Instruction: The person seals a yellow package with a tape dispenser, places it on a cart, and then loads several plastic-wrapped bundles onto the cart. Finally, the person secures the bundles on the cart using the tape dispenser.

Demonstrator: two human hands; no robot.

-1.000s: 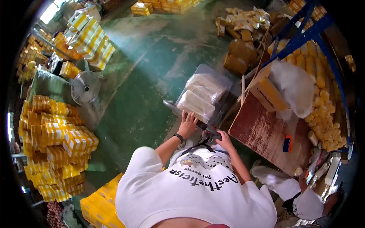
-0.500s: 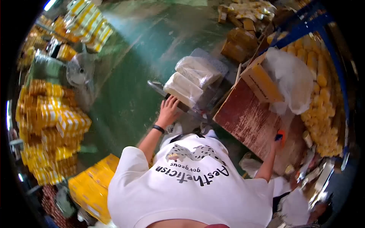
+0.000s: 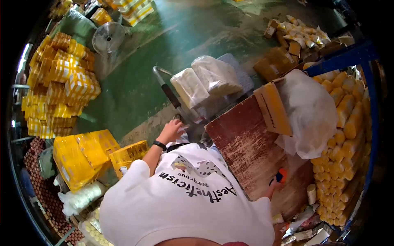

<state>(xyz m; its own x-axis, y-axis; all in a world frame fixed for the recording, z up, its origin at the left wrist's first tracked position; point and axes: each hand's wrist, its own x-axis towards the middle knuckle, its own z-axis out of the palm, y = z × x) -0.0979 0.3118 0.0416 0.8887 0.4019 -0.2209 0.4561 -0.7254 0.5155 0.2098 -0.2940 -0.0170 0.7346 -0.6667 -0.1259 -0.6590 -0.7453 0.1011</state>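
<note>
My left hand (image 3: 170, 132) is in front of my waist, fingers loosely apart and holding nothing. Just beyond it rises the black-gripped metal handle (image 3: 170, 95) of a cart. Two clear-wrapped white packs, a smaller pack (image 3: 189, 87) and a larger pack (image 3: 215, 76), lie on that cart. My right hand (image 3: 274, 187) is closed on a small orange-and-dark-blue tool (image 3: 280, 176), low over the worn red-brown tabletop (image 3: 242, 141). The exact kind of tool is too small to make out.
An open cardboard box (image 3: 273, 108) with a clear plastic bag (image 3: 310, 110) stands at the table's far end. Yellow-filled packs (image 3: 344, 156) are heaped along the right. Yellow-taped cartons (image 3: 78, 158) and a stack of parcels (image 3: 61, 88) stand left, near a clear round reel (image 3: 108, 37).
My left hand has drawn back from the cart handle toward my waist. The view has turned, and the table now sits closer to my body. My right hand still holds the orange-and-blue tool.
</note>
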